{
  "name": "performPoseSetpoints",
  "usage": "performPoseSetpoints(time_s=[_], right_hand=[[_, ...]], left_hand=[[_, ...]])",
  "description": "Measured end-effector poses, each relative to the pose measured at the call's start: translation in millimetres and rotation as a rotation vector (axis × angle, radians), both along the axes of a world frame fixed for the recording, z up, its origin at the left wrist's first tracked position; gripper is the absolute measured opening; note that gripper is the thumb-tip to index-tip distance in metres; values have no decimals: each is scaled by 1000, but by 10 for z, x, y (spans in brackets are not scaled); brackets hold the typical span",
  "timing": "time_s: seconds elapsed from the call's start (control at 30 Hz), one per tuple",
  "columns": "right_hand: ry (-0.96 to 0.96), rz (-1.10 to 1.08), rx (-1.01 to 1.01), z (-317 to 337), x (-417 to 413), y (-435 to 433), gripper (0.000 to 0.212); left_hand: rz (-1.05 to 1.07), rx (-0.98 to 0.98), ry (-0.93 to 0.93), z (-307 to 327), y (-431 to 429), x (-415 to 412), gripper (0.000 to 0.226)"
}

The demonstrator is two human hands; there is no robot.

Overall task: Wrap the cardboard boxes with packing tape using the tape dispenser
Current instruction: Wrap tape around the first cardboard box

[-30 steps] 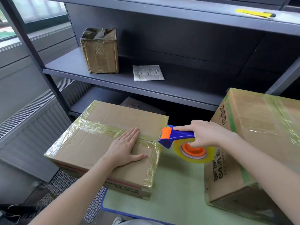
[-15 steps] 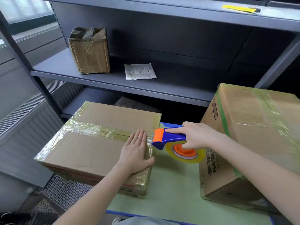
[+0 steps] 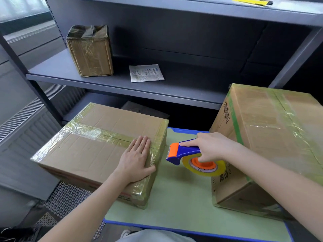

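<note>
The right hand (image 3: 214, 148) has its fingers curled round the blue handle of the tape dispenser (image 3: 183, 151), with the pointing finger laid straight along the top. The yellowish roll of tape (image 3: 206, 169) sits under that hand, over the green table (image 3: 174, 210). The dispenser's orange toothed end points left at the right side of the flat box (image 3: 97, 151), just beside it (whether a thin bit of tape joins them is too hard to see). The left hand (image 3: 135, 160) lies flat on that box, fingers straight and together, near its right edge, where a tape strip runs across the top from left to right. The flat box sits at the table's left edge, and the big box (image 3: 265, 137) stands at the right edge. The next pull likely follows that strip's line, so the nearer left hand should hold the box steady.
</note>
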State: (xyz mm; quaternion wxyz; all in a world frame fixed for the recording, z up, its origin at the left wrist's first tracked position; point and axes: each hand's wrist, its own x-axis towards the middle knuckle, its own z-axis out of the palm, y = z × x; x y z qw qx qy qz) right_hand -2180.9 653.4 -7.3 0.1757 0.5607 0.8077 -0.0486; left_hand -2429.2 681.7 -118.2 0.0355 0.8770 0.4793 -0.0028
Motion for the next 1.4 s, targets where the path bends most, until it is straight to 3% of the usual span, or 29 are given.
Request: performPoseSetpoints(time_s=[0.23,0.6,0.8,0.93,1.07,1.2,1.4], right_hand=[[-50,47,-85,-56,-218,196,66],[-26,-22,-216,-115,-330,359,62],[-221,38,-240,-250,-303,276,50],[-97,-94,-197,-161,-235,410,42],[-54,-137,-104,-111,-294,484,36],[-76,-188,-43,-147,-249,447,34],[68,-293,135,-126,-148,339,46]], left_hand=[[-175,43,-71,12,-63,-12,73],[-157,54,-75,-3,-64,1,68],[-168,62,-108,48,-46,35,74],[57,-47,-205,101,30,284,69],[221,-71,18,60,54,550,60],[314,-68,104,33,-3,696,61],[341,-28,68,-33,-2,734,58]])
